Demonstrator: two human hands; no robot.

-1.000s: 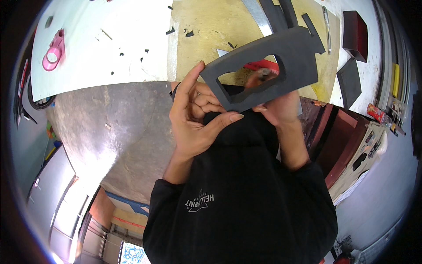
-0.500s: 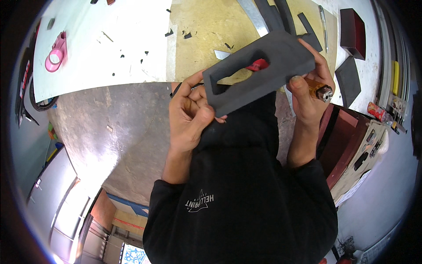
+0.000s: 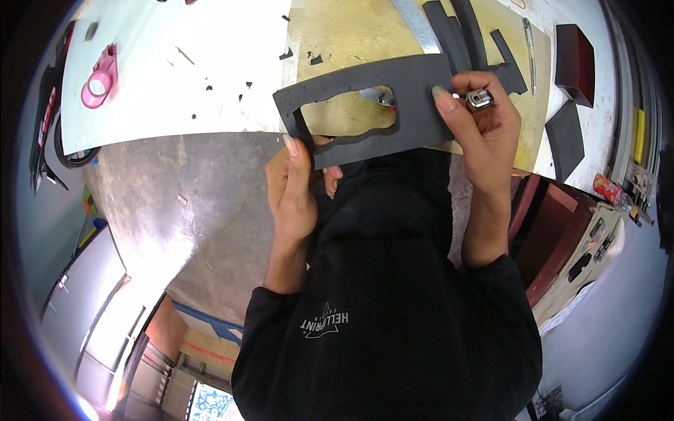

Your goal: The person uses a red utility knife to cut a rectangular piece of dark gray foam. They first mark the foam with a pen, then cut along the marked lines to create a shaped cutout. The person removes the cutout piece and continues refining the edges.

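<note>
Between my hands is a dark grey foam sheet [image 3: 421,116] with a long, uneven opening cut through it. My left hand [image 3: 293,186] pinches its lower left corner, the thumb on the upper face. At the other end my right hand [image 3: 488,133] grips the right edge, and a lighter [image 3: 479,100] with a metal top is tucked in the same hand. Through the opening show the yellowish board and a small object with metal and red parts [image 3: 386,102], partly hidden by the foam.
Dark foam strips [image 3: 449,38], a steel ruler [image 3: 415,24] and a pen [image 3: 529,56] lie on the yellowish board [image 3: 344,31]. A pink tape dispenser [image 3: 100,84] sits at the left, with several foam scraps nearby. A dark red box [image 3: 574,64] and a foam piece [image 3: 565,140] are at the right.
The foam sheet has swung to a more level angle and moved left, its opening now facing me more fully. My right hand has turned with the lighter; my left thumb now points up.
</note>
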